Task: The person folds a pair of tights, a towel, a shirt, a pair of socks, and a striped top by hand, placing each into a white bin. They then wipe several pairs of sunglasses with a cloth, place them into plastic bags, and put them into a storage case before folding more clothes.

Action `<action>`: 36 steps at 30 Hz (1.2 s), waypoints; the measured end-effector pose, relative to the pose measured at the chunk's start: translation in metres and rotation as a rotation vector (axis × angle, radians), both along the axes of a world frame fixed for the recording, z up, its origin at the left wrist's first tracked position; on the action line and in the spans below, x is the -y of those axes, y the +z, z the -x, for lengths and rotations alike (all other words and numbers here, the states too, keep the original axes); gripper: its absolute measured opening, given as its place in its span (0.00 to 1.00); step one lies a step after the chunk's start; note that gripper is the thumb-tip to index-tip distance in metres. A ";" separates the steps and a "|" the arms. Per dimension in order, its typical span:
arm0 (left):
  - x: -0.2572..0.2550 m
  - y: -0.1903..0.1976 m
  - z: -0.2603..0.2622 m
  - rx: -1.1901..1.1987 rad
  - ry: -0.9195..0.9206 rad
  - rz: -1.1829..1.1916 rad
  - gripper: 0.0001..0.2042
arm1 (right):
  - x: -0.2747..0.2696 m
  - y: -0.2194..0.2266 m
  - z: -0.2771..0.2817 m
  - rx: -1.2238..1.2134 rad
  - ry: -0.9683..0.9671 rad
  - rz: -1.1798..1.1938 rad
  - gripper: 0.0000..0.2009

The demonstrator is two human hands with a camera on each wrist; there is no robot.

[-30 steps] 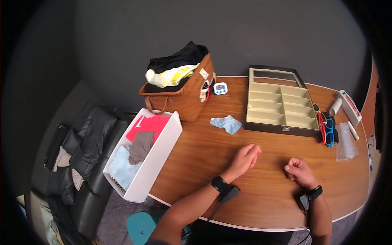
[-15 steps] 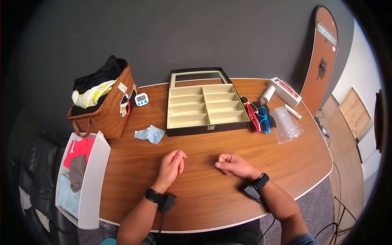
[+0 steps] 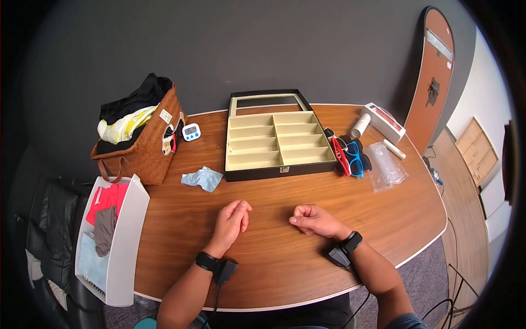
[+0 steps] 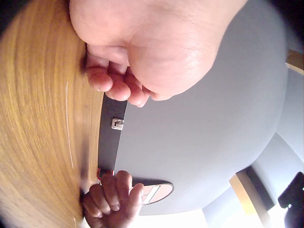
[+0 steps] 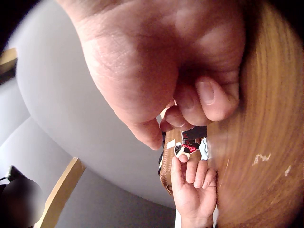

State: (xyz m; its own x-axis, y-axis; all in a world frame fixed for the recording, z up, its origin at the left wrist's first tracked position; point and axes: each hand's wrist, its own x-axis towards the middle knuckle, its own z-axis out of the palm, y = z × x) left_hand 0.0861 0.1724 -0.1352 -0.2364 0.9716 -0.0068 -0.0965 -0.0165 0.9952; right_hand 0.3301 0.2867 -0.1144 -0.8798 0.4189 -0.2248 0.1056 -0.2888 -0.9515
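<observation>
My left hand [image 3: 231, 223] rests on its side on the wooden table, in front of an eyeglass display case [image 3: 280, 171]. Its fingers [image 4: 118, 89] curl loosely toward the palm around nothing. To its right lies my right hand [image 3: 315, 221], palm inward, with fingers [image 5: 213, 97] also loosely curled and holding nothing. The display case stands with its lid raised and its cream compartments bare. A light blue cloth [image 3: 203, 179] lies crumpled beyond the left hand. Red glasses [image 3: 341, 158] and blue glasses [image 3: 355, 160] lie in a cluster at the case's right side.
At left, a brown woven basket [image 3: 143, 159] holds clothes, beside a white box [image 3: 125, 255] with folded cloths. A digital timer [image 3: 191, 132] stands near the basket. Clear plastic bags [image 3: 387, 169], a white cylinder [image 3: 360, 126] and a white box with a red panel [image 3: 385, 122] are at right.
The head view has turned to the right, bringing the standing board and the floor at right into sight. Both hands keep their places on the table.
</observation>
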 end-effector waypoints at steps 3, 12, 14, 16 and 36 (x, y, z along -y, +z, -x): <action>0.000 0.001 0.000 -0.002 -0.001 0.002 0.14 | 0.001 0.003 0.000 0.005 -0.008 -0.002 0.16; -0.001 -0.009 -0.002 0.069 0.006 -0.042 0.12 | -0.002 -0.003 -0.004 -0.009 -0.084 0.012 0.14; -0.001 -0.006 -0.001 0.057 -0.021 -0.073 0.11 | -0.003 -0.004 -0.005 -0.013 -0.091 0.019 0.12; 0.005 -0.003 0.004 0.061 -0.062 -0.041 0.09 | -0.003 -0.009 -0.005 -0.077 -0.065 0.091 0.13; 0.221 0.125 0.269 -1.091 0.556 0.467 0.11 | 0.002 -0.005 -0.002 -0.020 -0.062 -0.085 0.14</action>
